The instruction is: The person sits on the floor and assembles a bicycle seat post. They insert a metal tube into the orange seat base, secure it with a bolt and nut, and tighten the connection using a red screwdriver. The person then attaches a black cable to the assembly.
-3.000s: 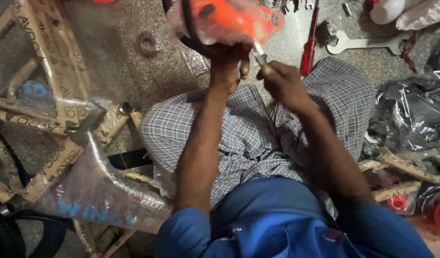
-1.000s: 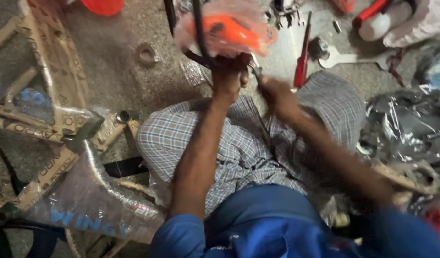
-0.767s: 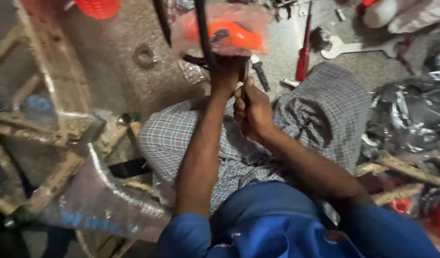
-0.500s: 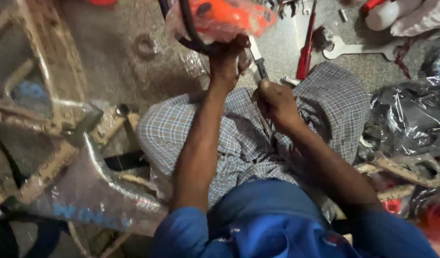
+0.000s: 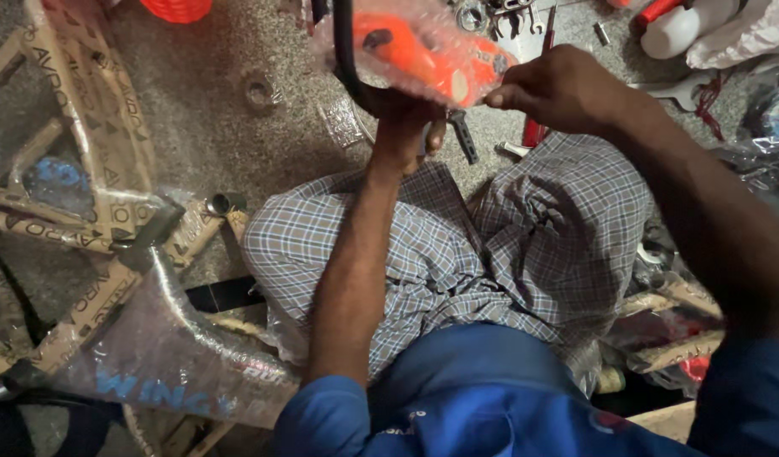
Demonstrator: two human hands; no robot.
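Observation:
My left hand (image 5: 406,127) grips a black curved bar (image 5: 345,51) from below, above my knees. An orange part wrapped in clear plastic (image 5: 415,55) sits on that bar. At the right end of the orange part, the fingers of my right hand (image 5: 559,85) pinch its plastic wrap. A short black tool (image 5: 464,137) sticks out just under my left hand's fingers; I cannot tell whether it is held. My checked cloth (image 5: 525,245) covers my lap below both hands.
A bicycle frame wrapped in cardboard and clear plastic (image 5: 110,254) lies at the left. On the floor ahead are a metal ring (image 5: 258,89), a red screwdriver (image 5: 535,131), a spanner (image 5: 686,89) and a white bottle (image 5: 677,30). More wrapped parts (image 5: 669,322) lie at the right.
My right hand has risen from above my lap to the right end of the orange part and taken hold of its wrap. My left hand keeps its grip on the bar.

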